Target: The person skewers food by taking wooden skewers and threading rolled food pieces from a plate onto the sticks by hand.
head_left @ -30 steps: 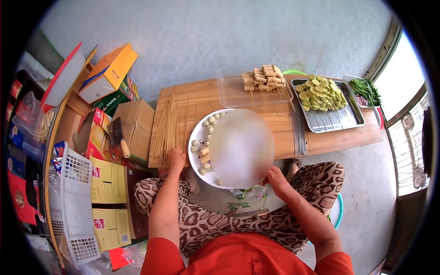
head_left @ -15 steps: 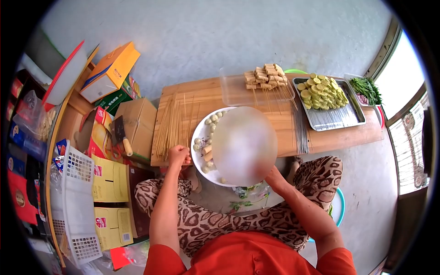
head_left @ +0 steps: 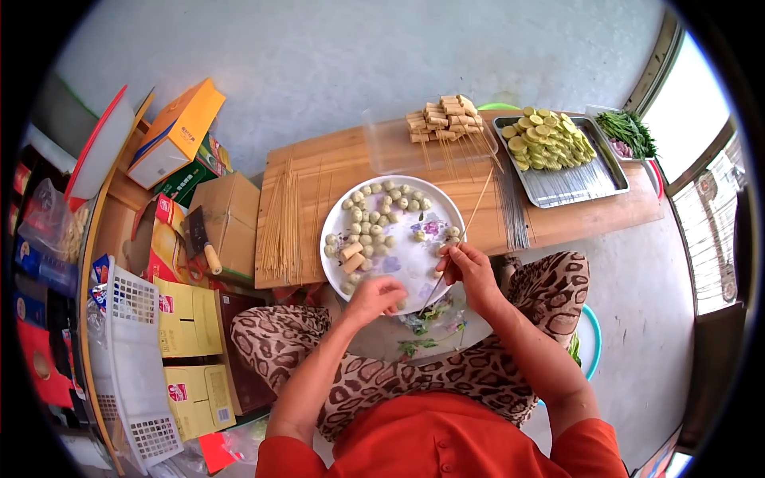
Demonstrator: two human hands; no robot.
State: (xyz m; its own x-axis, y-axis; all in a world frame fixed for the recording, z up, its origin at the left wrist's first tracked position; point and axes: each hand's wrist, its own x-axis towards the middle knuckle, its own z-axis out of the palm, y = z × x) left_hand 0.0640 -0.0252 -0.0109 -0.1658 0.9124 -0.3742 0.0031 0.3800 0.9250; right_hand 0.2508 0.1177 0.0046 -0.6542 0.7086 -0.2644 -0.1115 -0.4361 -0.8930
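We sit at a low wooden counter [head_left: 558,231], threading food onto sticks. Our right hand [head_left: 470,271] is closed around a bamboo skewer [head_left: 462,235], pinching it low so the tip slants up over the white plate [head_left: 414,255]. Our left hand [head_left: 374,296] curls at the plate's near rim, fingers closed on what looks like one of the pale balls [head_left: 374,223], though we cannot tell for certain. The balls lie heaped on the plate's far-left half, with a few short rolls [head_left: 351,256] beside them.

In our judgement, the step goes best with the ball held firm and the point driven straight through its middle, fingers kept clear of the tip.

A second ago our left hand was over at the loose pile of skewers [head_left: 280,223] and our right rested at the plate's near edge; now the left has crossed to the plate and the right carries a stick.

Further along stand finished tofu skewers [head_left: 442,123] and a steel tray [head_left: 582,183] of yellow slices [head_left: 546,139].
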